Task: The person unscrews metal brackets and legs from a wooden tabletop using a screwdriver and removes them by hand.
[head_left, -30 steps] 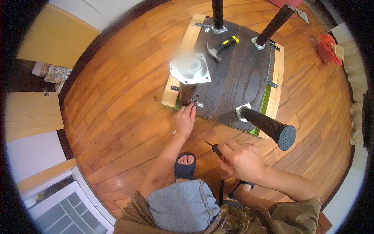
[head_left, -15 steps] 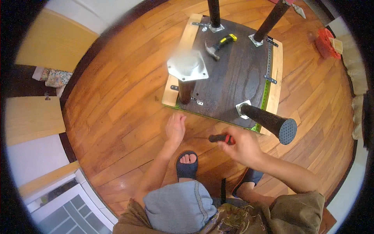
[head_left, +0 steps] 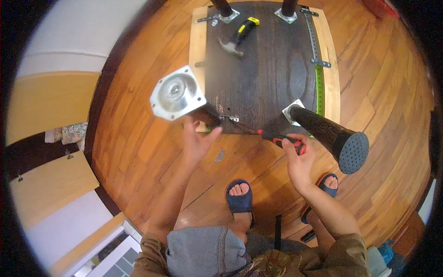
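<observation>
A dark wooden tabletop (head_left: 263, 83) lies underside up, with black legs standing on metal plates. At its near left corner a leg (head_left: 206, 114) carries a wide silver mounting plate (head_left: 177, 94) on its upper end. Just below that leg is my left hand (head_left: 196, 141), thumb and fingers apart; whether it touches the leg I cannot tell. My right hand (head_left: 300, 159) grips a red and black screwdriver (head_left: 279, 140). Its thin shaft points left to a small metal bracket (head_left: 230, 118) by the leg's base; contact at the tip is unclear. A near right leg (head_left: 323, 129) leans toward me.
A claw hammer (head_left: 241, 37) with a black and yellow handle lies on the tabletop. Pale wood strips with dark metal braces (head_left: 320, 63) run along both sides. My sandalled feet (head_left: 240, 196) stand on the wooden floor. Cabinet doors (head_left: 55, 189) are at the left.
My right hand has brought the screwdriver forward, its shaft now pointing at the bracket. My left hand has risen to the plated leg and its fingers have spread. The whole view has shifted.
</observation>
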Motion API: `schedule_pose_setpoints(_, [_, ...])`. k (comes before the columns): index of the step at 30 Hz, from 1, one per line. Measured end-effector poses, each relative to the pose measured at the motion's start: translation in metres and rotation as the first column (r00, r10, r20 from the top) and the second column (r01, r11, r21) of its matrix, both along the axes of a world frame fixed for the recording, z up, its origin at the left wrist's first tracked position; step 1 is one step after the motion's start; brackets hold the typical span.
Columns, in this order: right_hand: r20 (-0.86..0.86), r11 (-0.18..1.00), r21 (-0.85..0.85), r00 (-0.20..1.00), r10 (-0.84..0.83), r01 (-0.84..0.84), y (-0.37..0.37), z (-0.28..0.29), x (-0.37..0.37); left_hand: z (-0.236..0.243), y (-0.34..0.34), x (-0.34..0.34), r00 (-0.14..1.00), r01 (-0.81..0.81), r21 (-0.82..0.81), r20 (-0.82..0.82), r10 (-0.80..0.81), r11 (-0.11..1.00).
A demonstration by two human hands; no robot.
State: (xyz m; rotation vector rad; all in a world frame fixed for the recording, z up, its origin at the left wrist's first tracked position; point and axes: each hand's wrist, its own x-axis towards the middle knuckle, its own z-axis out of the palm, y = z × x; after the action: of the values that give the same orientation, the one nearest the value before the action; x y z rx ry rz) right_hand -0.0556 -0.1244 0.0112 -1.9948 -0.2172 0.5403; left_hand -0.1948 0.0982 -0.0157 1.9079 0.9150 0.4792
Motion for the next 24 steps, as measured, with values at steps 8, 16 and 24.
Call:
schedule_pose_setpoints(8, [-0.370, 0.970, 0.127, 0.917, -0.149, 0.209, -0.005, 0.006, 0.000, -0.003, 0.024, -0.001, 0.983, 0.145, -0.231, 0.145, -0.113, 0.962])
schedule_pose_setpoints(16, [-0.489, 0.981, 0.055, 0.861, -0.136, 0.186, -0.002, 0.002, 0.008, 0.001, 0.028, -0.007, 0.981, 0.175, -0.227, 0.121, -0.150, 0.958])
schedule_pose_setpoints(24, [-0.446, 0.968, 0.055, 0.873, -0.195, 0.245, 0.008, 0.013, 0.008, -0.001, 0.015, -0.016, 0.977, 0.045, -0.245, 0.212, 0.009, 0.968])
